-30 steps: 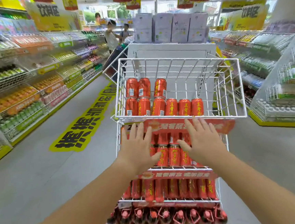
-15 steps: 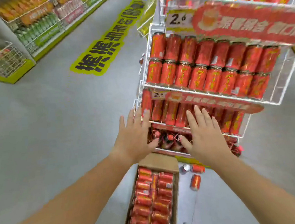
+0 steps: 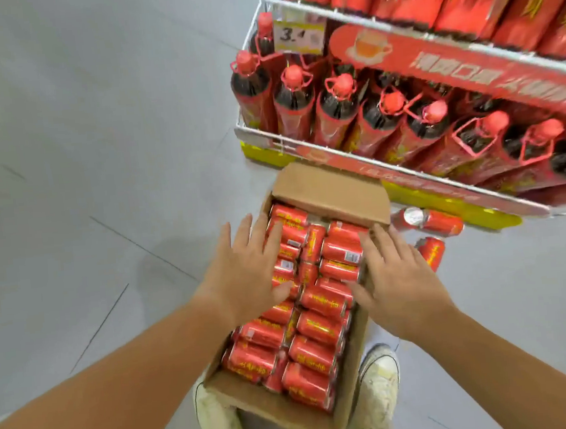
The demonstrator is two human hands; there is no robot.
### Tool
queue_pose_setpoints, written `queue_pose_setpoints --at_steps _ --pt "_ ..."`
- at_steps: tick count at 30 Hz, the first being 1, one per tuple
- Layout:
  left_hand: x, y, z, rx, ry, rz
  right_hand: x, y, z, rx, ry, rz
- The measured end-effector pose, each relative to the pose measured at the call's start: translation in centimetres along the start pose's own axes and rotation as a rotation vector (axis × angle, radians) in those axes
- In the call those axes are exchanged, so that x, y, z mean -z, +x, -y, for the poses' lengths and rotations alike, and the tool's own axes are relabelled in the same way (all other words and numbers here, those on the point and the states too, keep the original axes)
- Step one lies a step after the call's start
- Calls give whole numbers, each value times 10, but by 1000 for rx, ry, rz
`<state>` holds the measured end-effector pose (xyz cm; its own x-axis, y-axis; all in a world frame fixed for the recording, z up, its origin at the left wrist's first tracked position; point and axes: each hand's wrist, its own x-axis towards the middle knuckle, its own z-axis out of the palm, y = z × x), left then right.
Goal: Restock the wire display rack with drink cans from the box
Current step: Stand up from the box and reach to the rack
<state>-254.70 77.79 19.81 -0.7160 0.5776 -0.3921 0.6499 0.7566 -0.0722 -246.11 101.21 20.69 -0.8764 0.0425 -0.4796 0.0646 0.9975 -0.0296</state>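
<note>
An open cardboard box [image 3: 327, 190] lies on the floor between my shoes, packed with several red drink cans [image 3: 319, 327] lying on their sides. My left hand [image 3: 245, 272] hovers flat over the box's left side, fingers spread and straight, holding nothing. My right hand [image 3: 393, 276] is spread over the box's right edge, also holding nothing. The white wire display rack [image 3: 288, 138] stands just beyond the box, its bottom tier full of dark bottles with red caps [image 3: 295, 93] and a tier of red cans above.
Two loose red cans [image 3: 429, 222] lie on the grey floor right of the box, by the rack's yellow base [image 3: 444, 200]. My white shoes [image 3: 217, 422] flank the box's near end. Open floor spreads to the left.
My view has tilted down from the rack's upper tiers to the box on the floor. Both hands have dropped from the rack front to just over the cans in the box.
</note>
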Motion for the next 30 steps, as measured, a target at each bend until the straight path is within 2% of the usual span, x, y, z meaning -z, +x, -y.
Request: queue_pose_setpoints --at_steps 4,9,14,20,24,27,30 --pt "-101 18 -12 -57 33 149 -102 30 8 24 49 103" --pt "-190 54 -13 -112 -69 321 -195 61 13 31 114 199" --pt "-253 89 -18 -46 -226 353 -257 85 17 15 151 267" --pt "-274 111 -10 -6 -395 445 -283 98 12 43 249 281" --pt "-261 110 -6 74 -590 423 -280 97 11 -54 449 283" --pt "-244 102 -4 152 -811 375 -267 91 10 -192 619 218" --pt "-223 90 -2 288 -1230 351 -248 81 7 -299 799 105"
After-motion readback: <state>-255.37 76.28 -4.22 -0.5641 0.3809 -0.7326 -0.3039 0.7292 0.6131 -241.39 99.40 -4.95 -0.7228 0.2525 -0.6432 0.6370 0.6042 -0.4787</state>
